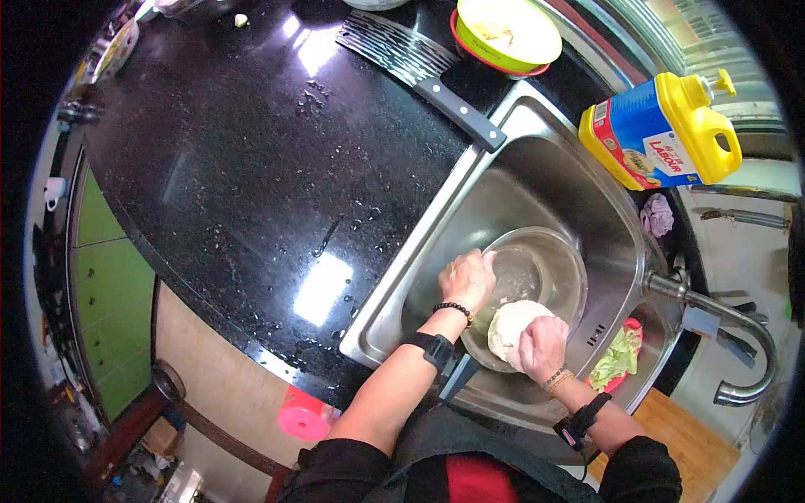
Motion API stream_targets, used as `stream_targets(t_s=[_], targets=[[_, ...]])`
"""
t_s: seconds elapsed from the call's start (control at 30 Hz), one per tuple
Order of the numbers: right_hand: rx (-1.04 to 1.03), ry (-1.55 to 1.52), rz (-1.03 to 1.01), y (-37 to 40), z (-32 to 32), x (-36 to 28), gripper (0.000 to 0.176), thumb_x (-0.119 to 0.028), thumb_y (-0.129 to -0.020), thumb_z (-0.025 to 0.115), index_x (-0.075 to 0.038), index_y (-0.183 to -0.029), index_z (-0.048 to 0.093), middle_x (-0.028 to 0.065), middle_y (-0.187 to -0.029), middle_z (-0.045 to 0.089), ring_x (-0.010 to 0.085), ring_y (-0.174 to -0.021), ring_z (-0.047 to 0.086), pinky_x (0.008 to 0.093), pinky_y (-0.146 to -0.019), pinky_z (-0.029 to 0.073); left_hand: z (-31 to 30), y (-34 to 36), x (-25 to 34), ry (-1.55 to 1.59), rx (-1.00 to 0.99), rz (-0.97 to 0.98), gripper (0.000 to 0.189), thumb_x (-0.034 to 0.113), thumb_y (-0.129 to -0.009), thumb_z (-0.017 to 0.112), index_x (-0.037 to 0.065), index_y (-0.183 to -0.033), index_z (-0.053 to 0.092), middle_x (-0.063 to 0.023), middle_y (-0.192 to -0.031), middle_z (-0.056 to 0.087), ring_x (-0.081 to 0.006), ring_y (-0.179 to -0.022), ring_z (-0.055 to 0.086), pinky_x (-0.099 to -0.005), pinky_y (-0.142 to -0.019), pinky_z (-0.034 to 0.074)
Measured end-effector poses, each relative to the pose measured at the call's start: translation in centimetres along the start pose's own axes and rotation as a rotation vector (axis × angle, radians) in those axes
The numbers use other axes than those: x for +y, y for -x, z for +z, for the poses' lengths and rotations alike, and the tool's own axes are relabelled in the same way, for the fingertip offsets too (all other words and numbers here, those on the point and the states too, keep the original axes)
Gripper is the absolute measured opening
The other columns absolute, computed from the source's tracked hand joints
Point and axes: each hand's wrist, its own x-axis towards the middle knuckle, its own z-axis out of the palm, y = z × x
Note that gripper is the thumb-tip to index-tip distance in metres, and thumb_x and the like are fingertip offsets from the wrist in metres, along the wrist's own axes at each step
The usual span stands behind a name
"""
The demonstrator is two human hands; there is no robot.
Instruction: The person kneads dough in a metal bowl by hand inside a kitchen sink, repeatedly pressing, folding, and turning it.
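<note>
A round metal bowl (570, 260) sits inside the steel sink basin (553, 180), with a little liquid and small pale bits at its bottom. My left hand (468, 278) is closed at the bowl's left rim, fingertips over the edge. In my right hand (543, 344) is a pale, white rounded lump (510, 325), kept over the near side of the bowl. The fingers wrap its right side and hide part of it; I cannot tell what kind of thing it is.
A cleaver (457, 109) lies on the wet black counter (226, 184), its handle reaching the sink edge. Beyond the sink stand a yellow detergent jug (658, 134) and a green bowl (510, 33). A curved faucet (738, 314) rises at right, near leafy greens (616, 359) in a red container.
</note>
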Motion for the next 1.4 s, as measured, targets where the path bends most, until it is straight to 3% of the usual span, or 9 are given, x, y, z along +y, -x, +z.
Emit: stream_targets(t_s=[0.07,0.17,0.47,1.03,1.3,1.37,1.4], targets=[[0.087,-0.036,-0.071,0.3,0.6,0.3,0.02,-0.019,-0.067,0.055,-0.007,-0.084,0.051,0.0116,-0.088,0.05,0.0308,-0.084,0.045,0.044,-0.077,0.033,-0.3,0.0,0.2,-0.036,-0.002,0.011,0.04,0.037,-0.087,0.041,0.004,-0.085,0.062,-0.0201,-0.085,0.062,-0.0362,-0.082,0.06,-0.0449,-0.072,0.047],[0.106,-0.001,-0.114,-0.4,1.6,0.7,0.021,-0.02,-0.068,0.055,-0.007,-0.083,0.052,0.0116,-0.09,0.05,0.0308,-0.085,0.046,0.044,-0.078,0.033,0.0,-0.1,0.3,-0.042,0.006,0.015,0.039,0.037,-0.087,0.041,0.003,-0.085,0.062,-0.0203,-0.084,0.062,-0.0368,-0.082,0.06,-0.0455,-0.072,0.046],[0.147,0.127,-0.011,-2.5,4.2,-0.4,0.021,-0.029,-0.066,0.056,-0.009,-0.073,0.053,0.0106,-0.077,0.049,0.0282,-0.08,0.046,0.0442,-0.077,0.033,0.6,-0.3,0.1,-0.098,0.044,0.045,0.043,0.04,-0.088,0.04,0.002,-0.083,0.06,-0.0232,-0.083,0.061,-0.0406,-0.082,0.058,-0.0477,-0.072,0.045],[0.154,-0.004,0.007,-10.2,8.0,0.9,0.021,-0.03,-0.069,0.057,-0.01,-0.069,0.054,0.0088,-0.071,0.053,0.0255,-0.077,0.049,0.04,-0.071,0.036,0.3,-0.2,0.5,-0.153,0.041,0.036,0.043,0.04,-0.089,0.039,0.001,-0.08,0.056,-0.0239,-0.079,0.06,-0.0422,-0.079,0.057,-0.0496,-0.069,0.044],[0.098,-0.058,0.102,-12.3,8.2,0.9,0.031,-0.036,-0.07,0.053,-0.007,-0.075,0.06,0.0115,-0.077,0.057,0.0273,-0.082,0.05,0.0401,-0.078,0.036,0.2,-0.1,0.5,-0.14,0.054,0.076,0.045,0.041,-0.088,0.039,0.001,-0.083,0.058,-0.0254,-0.08,0.06,-0.0426,-0.079,0.057,-0.0495,-0.071,0.044],[0.027,-0.066,0.116,-12.6,6.6,0.9,0.037,-0.041,-0.072,0.053,-0.006,-0.08,0.062,0.0147,-0.086,0.06,0.0301,-0.09,0.052,0.043,-0.083,0.036,-0.1,-0.1,0.8,-0.137,0.084,0.092,0.045,0.042,-0.088,0.039,0.001,-0.082,0.059,-0.0255,-0.079,0.06,-0.0422,-0.08,0.057,-0.0491,-0.071,0.044],[-0.151,-0.178,0.138,-12.8,5.8,1.3,0.042,-0.045,-0.074,0.052,-0.006,-0.084,0.062,0.0173,-0.092,0.06,0.0316,-0.093,0.054,0.0438,-0.084,0.038,-0.2,-0.1,0.7,-0.146,0.092,0.09,0.046,0.042,-0.088,0.04,0.001,-0.081,0.059,-0.0253,-0.079,0.06,-0.0419,-0.08,0.058,-0.0488,-0.071,0.045]])
